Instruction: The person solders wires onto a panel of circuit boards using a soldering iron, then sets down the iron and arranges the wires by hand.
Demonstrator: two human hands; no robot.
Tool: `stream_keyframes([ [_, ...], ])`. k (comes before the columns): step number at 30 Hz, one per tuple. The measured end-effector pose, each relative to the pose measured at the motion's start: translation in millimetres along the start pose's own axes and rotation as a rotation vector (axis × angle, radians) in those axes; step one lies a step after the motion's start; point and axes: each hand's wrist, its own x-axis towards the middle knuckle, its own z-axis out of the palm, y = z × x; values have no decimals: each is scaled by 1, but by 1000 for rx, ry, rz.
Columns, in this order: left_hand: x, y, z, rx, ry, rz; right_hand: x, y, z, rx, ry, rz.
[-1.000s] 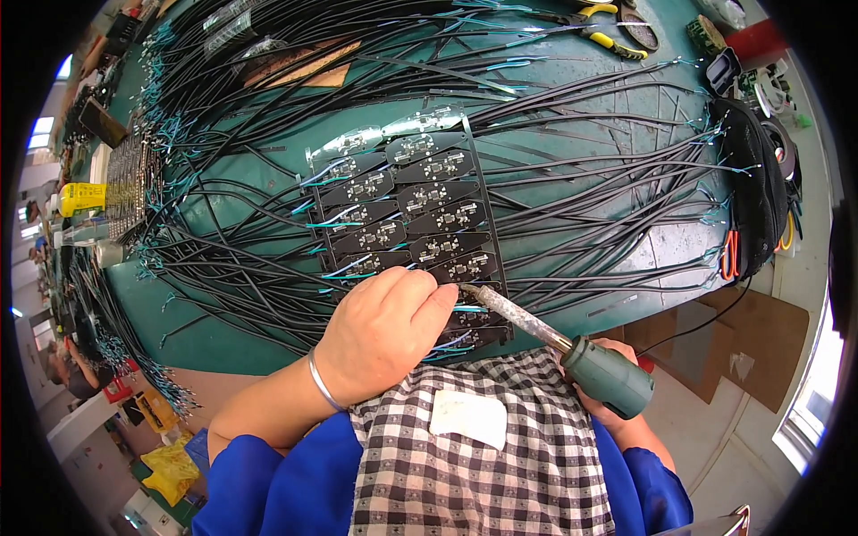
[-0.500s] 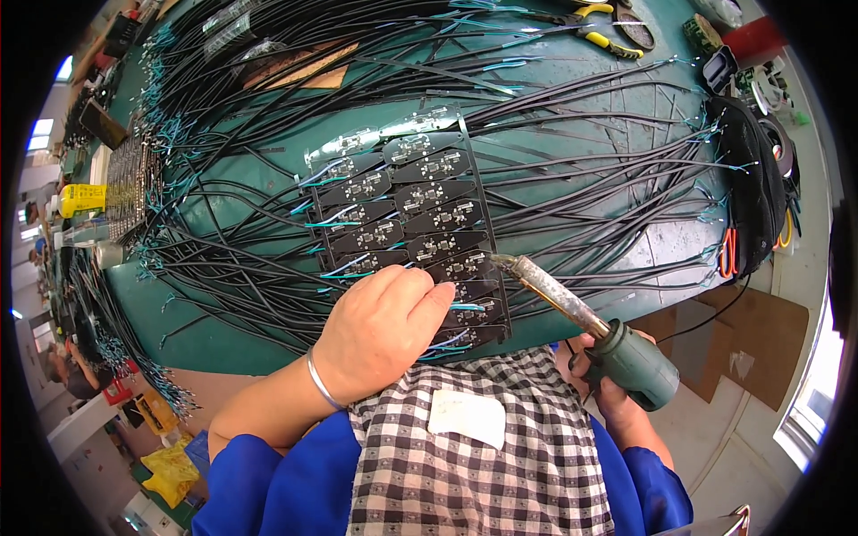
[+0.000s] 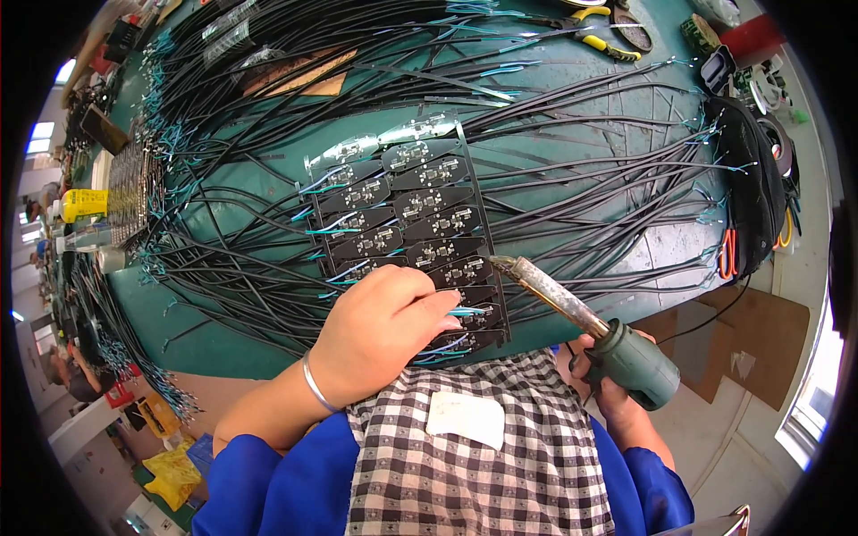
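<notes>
Positioning wires (image 3: 466, 312) on mid-frame boards (image 3: 435, 204), I judge.
Right hand (image 3: 615, 400) grasps soldering iron (image 3: 572, 305); left hand (image 3: 377, 314), pinch unclear; next needs steadiness.

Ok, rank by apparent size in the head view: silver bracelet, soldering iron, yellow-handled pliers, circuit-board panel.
1. Circuit-board panel
2. Soldering iron
3. Yellow-handled pliers
4. Silver bracelet

Your L grip (image 3: 382, 314) hides pt of the PCBs (image 3: 438, 205) under it; your R grip (image 3: 615, 399) is partly hidden behind the iron handle (image 3: 647, 368). Cables (image 3: 340, 20) beyond L grip: cut off @ top edge.
</notes>
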Motion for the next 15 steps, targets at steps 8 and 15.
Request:
stream_keyframes([
  [8, 13, -14, -20, 195, 104, 5, 13, -18, 6, 90, 4, 85],
  [15, 18, -22, -21, 275, 34, 37, 3, -4, -4, -204, 6, 126],
])
